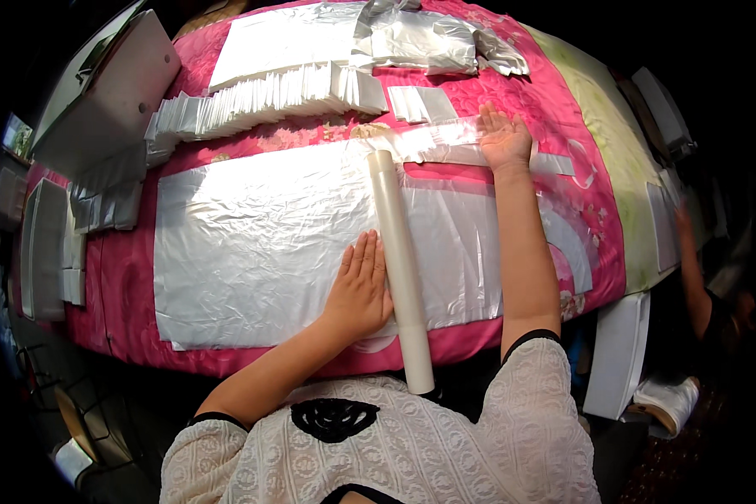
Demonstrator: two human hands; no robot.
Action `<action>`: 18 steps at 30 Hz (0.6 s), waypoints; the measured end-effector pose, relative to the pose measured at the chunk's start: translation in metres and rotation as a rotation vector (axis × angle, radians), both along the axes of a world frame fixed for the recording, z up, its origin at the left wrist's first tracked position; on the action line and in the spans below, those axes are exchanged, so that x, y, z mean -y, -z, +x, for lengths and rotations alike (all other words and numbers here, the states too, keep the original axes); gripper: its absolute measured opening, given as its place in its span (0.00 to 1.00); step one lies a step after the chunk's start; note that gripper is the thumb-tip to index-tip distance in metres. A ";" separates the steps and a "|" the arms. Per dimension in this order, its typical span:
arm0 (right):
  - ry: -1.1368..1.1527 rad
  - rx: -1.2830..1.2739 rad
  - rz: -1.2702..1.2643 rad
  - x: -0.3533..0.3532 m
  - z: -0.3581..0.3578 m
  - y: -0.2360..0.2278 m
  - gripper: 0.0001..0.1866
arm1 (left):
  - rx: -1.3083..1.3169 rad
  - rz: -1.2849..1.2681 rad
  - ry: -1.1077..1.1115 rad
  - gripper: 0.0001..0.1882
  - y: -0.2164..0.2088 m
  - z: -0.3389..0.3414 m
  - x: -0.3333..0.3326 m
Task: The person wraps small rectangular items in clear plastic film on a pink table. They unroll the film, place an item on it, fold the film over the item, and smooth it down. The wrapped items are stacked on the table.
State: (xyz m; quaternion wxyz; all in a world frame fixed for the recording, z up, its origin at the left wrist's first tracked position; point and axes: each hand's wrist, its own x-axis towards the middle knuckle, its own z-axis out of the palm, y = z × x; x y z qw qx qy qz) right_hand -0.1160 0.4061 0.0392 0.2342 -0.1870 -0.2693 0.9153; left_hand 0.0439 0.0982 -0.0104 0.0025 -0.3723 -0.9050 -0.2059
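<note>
The silvery plastic sheet (244, 252) lay across the middle of the pink-covered counter (126, 290), with a pale tube (403, 273) resting lengthwise over it, near to far. The left hand (363, 286) was palm down on the sheet just left of the tube, its fingers straight and nearly together; the right hand (506, 139) was palm up above a clear strip (433, 149) on the far side, fingers loosely spread, pinching nothing visible. Good handling seemed to call for even, flat pressure, working creases outward without dragging the film. The tube's near end overhung the counter edge, close to the blouse (378, 437), and could have been knocked. Standing white packets (269, 99) and a smaller bundle (420, 105) crowded the far side, while a white box (109, 101) hemmed in the far left corner.
</note>
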 end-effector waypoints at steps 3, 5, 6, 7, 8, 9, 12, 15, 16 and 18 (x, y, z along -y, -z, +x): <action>0.208 -0.027 -0.100 -0.094 0.015 -0.018 0.32 | -0.002 0.016 0.010 0.36 -0.002 -0.001 -0.002; 0.272 -0.048 -0.068 -0.124 0.025 -0.038 0.29 | -0.010 0.025 0.004 0.36 -0.001 -0.001 0.000; 0.273 -0.065 -0.055 -0.130 0.025 -0.047 0.26 | -0.010 0.026 0.002 0.36 -0.003 -0.002 0.000; 0.277 -0.080 -0.042 -0.132 0.027 -0.057 0.24 | -0.006 0.028 0.002 0.36 -0.003 -0.001 0.000; 0.283 -0.095 -0.028 -0.133 0.029 -0.065 0.22 | -0.003 0.031 0.005 0.36 -0.004 -0.001 0.000; 0.240 -0.096 0.092 -0.130 0.026 -0.070 0.20 | -0.010 0.032 0.005 0.36 -0.004 -0.001 0.000; 0.090 -0.152 0.314 -0.070 0.012 -0.085 0.15 | -0.015 0.036 0.000 0.36 -0.002 0.000 0.001; -0.086 -0.210 0.430 0.066 0.022 -0.104 0.14 | 0.013 0.048 0.000 0.36 -0.002 -0.001 0.001; -0.195 -0.239 0.505 0.113 0.026 -0.102 0.16 | 0.030 0.043 -0.001 0.36 -0.002 -0.001 0.002; -0.421 -0.266 0.535 0.202 0.030 -0.086 0.18 | 0.062 0.042 0.048 0.35 -0.003 -0.002 0.003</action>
